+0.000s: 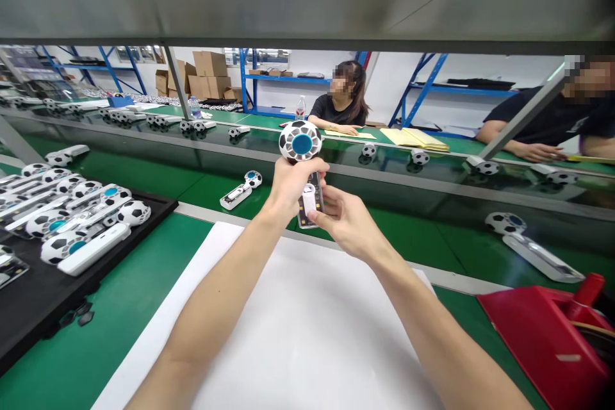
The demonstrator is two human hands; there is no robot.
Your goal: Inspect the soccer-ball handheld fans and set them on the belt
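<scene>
A handheld fan [300, 141] with a black-and-white soccer-ball head and a blue centre is held upright above the front edge of the conveyor. My left hand [289, 184] is closed around its neck, just under the ball. Lower down, my right hand [346, 216] grips the handle from the right, its thumb against a small white piece [309, 197] on the handle's face. Dark and yellow parts show around that piece, behind what looks like a clear cover. My fingers hide part of the handle. Beneath my forearms lies a white sheet [307, 327].
A black tray [163, 205] at left carries several similar fans. More fans, one white-handled fan [235, 197] among them, lie on the green conveyor [202, 176]. At right stands a red tape dispenser [538, 327]. Two people sit across, near yellow sheets [413, 138]. A metal shelf [288, 6] spans overhead.
</scene>
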